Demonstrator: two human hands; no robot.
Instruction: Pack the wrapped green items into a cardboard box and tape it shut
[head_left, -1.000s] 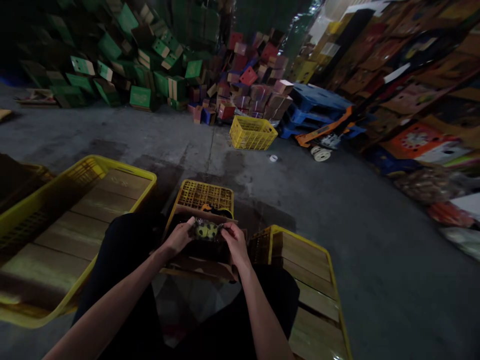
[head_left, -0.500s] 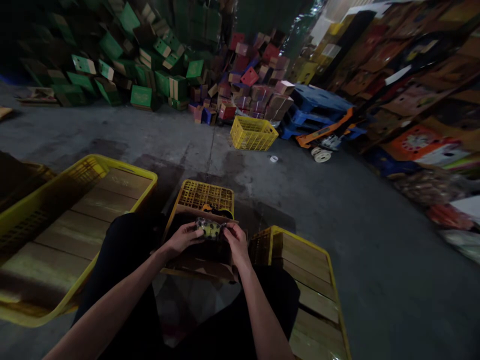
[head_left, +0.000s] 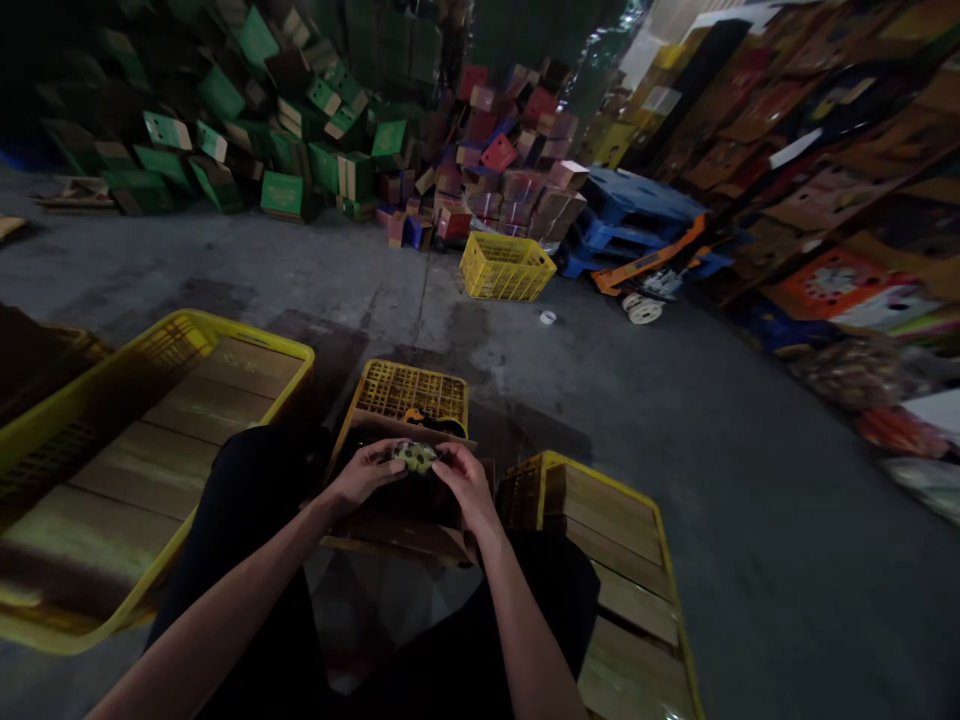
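Note:
Both hands meet over an open cardboard box [head_left: 405, 532] that rests on a small yellow crate [head_left: 411, 389] between my knees. My left hand [head_left: 363, 474] and my right hand [head_left: 466, 484] are closed round a small yellow-green spotted object [head_left: 414, 456], gripping it from either side. What the object is cannot be made out in the dim light. Something orange and black [head_left: 417, 416] lies in the crate just beyond the box.
A large yellow crate [head_left: 161, 340] lined with cardboard stands at my left, another [head_left: 600, 490] at my right. Further off on the concrete floor are a yellow crate [head_left: 505, 266], blue pallets [head_left: 637, 205], an orange pallet jack [head_left: 645, 265] and heaps of green [head_left: 225, 110] and red boxes [head_left: 510, 150].
The spotted object shows less between my fingers now. My right hand has shifted a little leftward over it. The left hand has barely moved.

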